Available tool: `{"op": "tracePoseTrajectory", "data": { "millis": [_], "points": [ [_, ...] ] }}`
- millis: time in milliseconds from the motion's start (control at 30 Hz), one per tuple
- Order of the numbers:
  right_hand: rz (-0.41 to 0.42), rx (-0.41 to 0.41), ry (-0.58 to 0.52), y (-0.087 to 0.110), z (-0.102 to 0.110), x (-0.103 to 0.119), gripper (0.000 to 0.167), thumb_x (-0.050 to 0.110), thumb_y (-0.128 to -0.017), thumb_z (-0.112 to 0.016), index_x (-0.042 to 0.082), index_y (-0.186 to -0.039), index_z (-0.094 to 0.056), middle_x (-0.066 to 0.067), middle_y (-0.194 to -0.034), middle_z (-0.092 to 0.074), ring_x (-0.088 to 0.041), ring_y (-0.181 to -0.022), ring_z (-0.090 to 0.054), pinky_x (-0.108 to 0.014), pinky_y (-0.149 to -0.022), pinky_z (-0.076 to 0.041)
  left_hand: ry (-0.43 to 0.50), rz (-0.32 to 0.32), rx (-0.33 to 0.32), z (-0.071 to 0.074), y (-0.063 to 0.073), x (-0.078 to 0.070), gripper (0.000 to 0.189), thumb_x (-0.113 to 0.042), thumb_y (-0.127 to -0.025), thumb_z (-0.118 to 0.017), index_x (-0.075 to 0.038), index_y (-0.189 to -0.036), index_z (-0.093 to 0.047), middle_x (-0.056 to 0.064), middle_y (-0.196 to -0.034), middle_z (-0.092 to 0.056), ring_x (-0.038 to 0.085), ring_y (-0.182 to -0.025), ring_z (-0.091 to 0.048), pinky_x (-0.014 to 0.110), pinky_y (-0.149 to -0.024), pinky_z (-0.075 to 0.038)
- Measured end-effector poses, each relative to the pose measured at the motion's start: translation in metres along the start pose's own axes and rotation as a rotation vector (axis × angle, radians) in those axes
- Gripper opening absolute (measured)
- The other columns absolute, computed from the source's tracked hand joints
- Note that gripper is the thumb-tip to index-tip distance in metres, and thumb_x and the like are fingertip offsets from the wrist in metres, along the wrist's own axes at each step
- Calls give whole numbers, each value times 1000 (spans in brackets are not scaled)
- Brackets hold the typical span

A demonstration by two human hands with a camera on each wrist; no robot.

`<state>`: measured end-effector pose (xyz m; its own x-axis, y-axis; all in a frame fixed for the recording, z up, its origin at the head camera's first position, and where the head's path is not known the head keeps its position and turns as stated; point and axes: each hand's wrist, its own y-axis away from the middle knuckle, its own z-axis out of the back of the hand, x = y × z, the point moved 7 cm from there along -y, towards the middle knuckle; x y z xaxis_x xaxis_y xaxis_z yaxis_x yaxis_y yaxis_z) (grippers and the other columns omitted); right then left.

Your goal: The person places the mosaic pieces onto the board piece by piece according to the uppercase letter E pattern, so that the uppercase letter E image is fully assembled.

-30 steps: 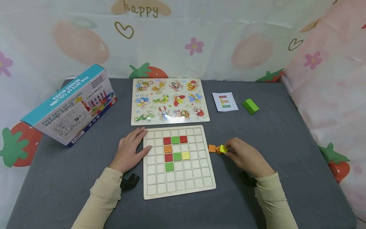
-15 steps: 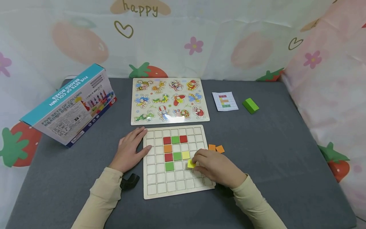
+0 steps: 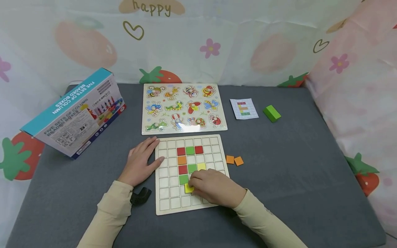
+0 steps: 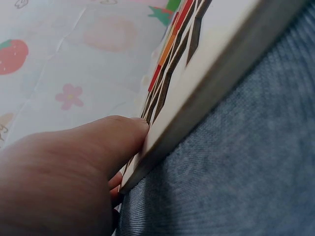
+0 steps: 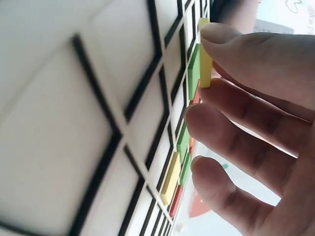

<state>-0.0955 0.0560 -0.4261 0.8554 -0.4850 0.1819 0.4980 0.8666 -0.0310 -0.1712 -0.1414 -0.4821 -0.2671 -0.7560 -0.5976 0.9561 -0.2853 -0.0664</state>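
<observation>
A white wooden grid board (image 3: 165, 204) lies in front of the person, with red, green, orange and yellow square tiles set in some cells. My left hand (image 3: 139, 160) rests at its left edge, the thumb (image 4: 123, 135) lying on the rim in the left wrist view. Over the lower middle of the board, my right hand (image 3: 215, 187) pinches a yellow tile (image 3: 189, 188) just below a green tile (image 3: 183, 179). In the right wrist view this yellow tile (image 5: 204, 71) stands between thumb and index finger, its face steep to the camera. Whether it touches the board I cannot tell.
Two loose orange tiles (image 3: 238, 161) lie off the board's right edge. Behind the board is an insect picture puzzle (image 3: 184, 117). A pattern card (image 3: 244, 109) and a green block (image 3: 272, 113) lie at the back right. A large toy box (image 3: 77, 113) stands at the left.
My right hand has carried the yellow tile leftward from beside the orange tiles, over the board's right part, to its lower middle. The left hand has stayed in place.
</observation>
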Motion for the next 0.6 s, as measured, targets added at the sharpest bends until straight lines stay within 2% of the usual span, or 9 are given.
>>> {"op": "tracePoseTrajectory", "data": {
  "millis": [167, 367, 600],
  "points": [
    [16, 16, -18, -3, 1, 2, 15, 25, -90, -69, 19, -103, -68, 7, -101, -63, -7, -89, -58, -22, -77, -49, 0, 4, -3, 0, 0, 0, 67, -39, -93, -61, -10, -148, -37, 12, -154, -31, 34, -142, -25, 58, -109, -18],
    [23, 42, 14, -8, -3, 4, 18, 27, -90, -68, 18, -105, -68, 7, -103, -64, -6, -94, -57, -21, -75, -48, -2, -1, -10, 0, 0, 0, 66, -39, -93, -61, -10, -148, -38, 12, -154, -32, 33, -141, -26, 58, -108, -19],
    [19, 39, 27, -12, -4, 6, 19, 28, -89, -70, 19, -105, -68, 7, -103, -64, -7, -92, -57, -22, -73, -48, -5, 2, -6, 1, 0, -1, 66, -39, -93, -61, -10, -148, -37, 12, -154, -31, 33, -142, -25, 58, -109, -19]
  ]
}}
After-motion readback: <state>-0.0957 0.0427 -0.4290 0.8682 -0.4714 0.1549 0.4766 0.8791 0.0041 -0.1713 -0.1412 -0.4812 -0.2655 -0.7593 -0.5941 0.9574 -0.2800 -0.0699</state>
